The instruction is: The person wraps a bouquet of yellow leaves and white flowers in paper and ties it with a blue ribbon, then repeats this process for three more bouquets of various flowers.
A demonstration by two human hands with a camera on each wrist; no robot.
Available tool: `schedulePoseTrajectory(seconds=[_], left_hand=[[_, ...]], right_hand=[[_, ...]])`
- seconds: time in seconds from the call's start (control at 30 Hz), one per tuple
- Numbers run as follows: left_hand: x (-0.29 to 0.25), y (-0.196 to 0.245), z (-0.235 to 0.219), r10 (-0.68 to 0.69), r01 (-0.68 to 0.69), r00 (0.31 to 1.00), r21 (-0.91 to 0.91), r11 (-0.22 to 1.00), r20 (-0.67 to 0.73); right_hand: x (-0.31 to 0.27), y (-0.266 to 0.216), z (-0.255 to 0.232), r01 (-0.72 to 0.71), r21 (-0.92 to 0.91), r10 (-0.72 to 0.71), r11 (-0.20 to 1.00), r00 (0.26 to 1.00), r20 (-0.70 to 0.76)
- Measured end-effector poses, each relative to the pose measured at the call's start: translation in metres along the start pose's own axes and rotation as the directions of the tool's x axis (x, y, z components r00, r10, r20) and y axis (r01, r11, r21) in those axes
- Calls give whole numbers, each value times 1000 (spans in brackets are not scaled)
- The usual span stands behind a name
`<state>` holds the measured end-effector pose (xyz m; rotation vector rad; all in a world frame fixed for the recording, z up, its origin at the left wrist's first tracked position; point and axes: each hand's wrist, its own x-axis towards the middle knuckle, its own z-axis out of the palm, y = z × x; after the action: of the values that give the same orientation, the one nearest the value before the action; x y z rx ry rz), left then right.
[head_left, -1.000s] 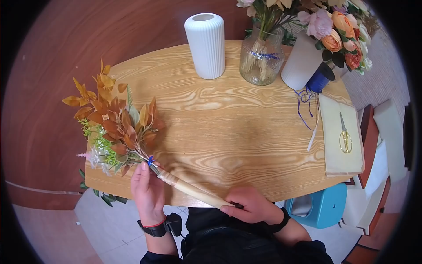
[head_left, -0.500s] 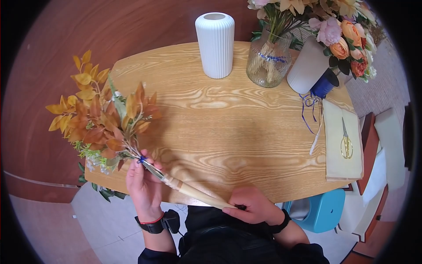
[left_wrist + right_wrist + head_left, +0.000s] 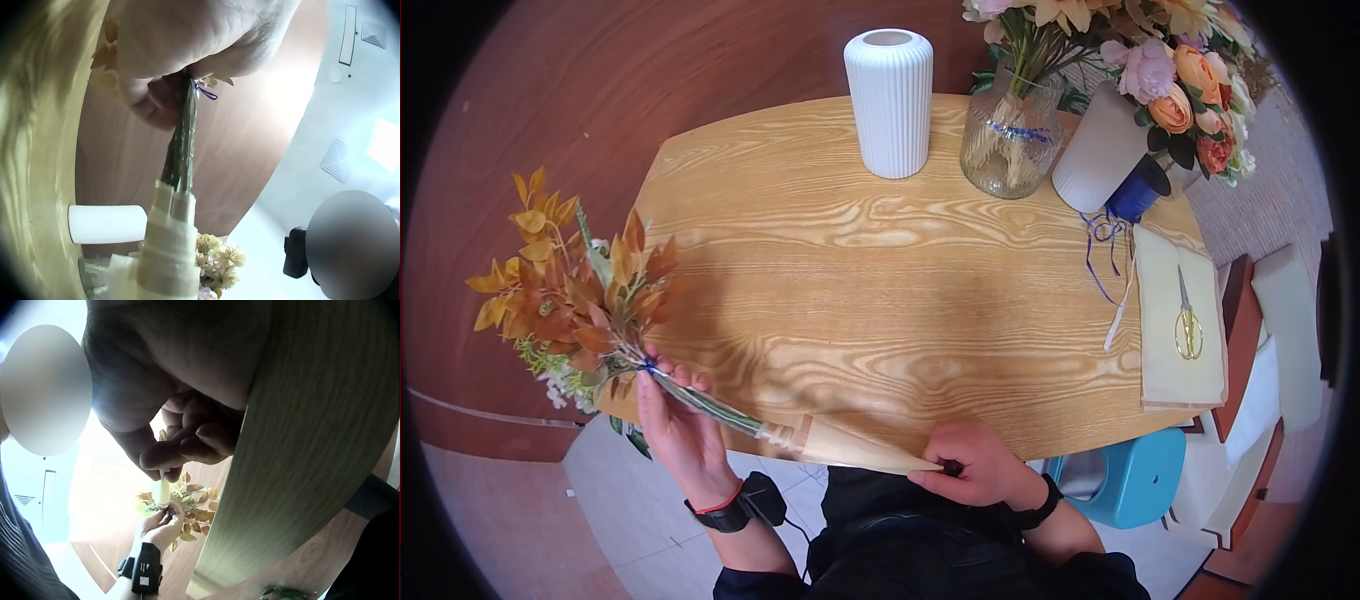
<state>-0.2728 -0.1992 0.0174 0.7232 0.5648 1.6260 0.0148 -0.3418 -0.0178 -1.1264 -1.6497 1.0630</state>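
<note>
The wood-grain desk (image 3: 880, 300) runs across the scene, its near edge close to the person. Over its near left corner leans the bouquet (image 3: 590, 300), orange leaves with green and white sprigs. At the far right, peach, pink and red flowers (image 3: 1175, 100) overhang the desk. A blue stool (image 3: 1145, 480) stands beyond the near right edge. Along the far side are 3 vases: an upright white ribbed vase (image 3: 888, 110), a clear glass vase (image 3: 1005, 150) holding stems, and a white vase (image 3: 1095, 150) at its right; all are well apart from the hands. Cream sheets (image 3: 1165, 380) lie at the right.

The left hand (image 3: 685, 435) pinches the stems at the blue tie (image 3: 648, 366); the right hand (image 3: 975, 465) grips the narrow end of the cream wrap (image 3: 850, 447). The 2 hands are apart, stems and wrap between them. A blue spool (image 3: 1137, 192) sits beside the white vase; gold-handled scissors (image 3: 1188, 325) rest on the sheets.
</note>
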Motion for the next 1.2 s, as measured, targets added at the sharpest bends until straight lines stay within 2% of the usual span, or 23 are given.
schedulePoseTrajectory(seconds=[0.13, 0.17, 0.3, 0.4, 0.5, 0.67, 0.73, 0.83, 0.9, 1.03, 1.2], left_hand=[[5, 12, -6, 131, -125, 989, 79, 989, -76], [5, 16, -7, 141, -137, 989, 76, 988, -50], [2, 24, -4, 202, -189, 971, 107, 976, -125], [1, 26, -8, 198, -173, 967, 159, 972, -161], [-3, 17, -1, 101, -61, 971, 180, 982, -218], [-15, -7, 17, -162, 199, 973, 248, 948, -164], [-19, -18, 15, -254, 291, 955, 311, 905, -153], [-27, -32, 22, -375, 391, 920, 307, 868, -111], [-31, -39, 22, -456, 453, 888, 295, 841, -65], [-39, -55, 17, -535, 502, 845, 316, 805, 19], [-42, -62, 23, -514, 456, 854, 367, 811, 75]], right_hand=[[-1, -1, 1, -17, 11, 17, 1000, 1000, -17], [-1, -1, 1, -14, 11, 14, 1000, 1000, -27], [-2, -1, 1, -22, -3, 22, 1000, 998, -64], [-5, 0, 2, -27, -7, 26, 1000, 993, -116], [-8, 3, 4, -66, 56, 75, 996, 981, -178], [-16, 15, 7, -33, 174, 82, 984, 955, -283], [-18, 16, 10, -15, 222, 89, 975, 942, -323], [-20, 19, 10, 18, 282, 89, 959, 929, -360], [-18, 20, 12, 69, 396, 103, 916, 911, -398], [-18, 23, 7, 122, 560, 117, 820, 921, -372], [-18, 21, 5, 105, 564, 135, 819, 921, -367]])
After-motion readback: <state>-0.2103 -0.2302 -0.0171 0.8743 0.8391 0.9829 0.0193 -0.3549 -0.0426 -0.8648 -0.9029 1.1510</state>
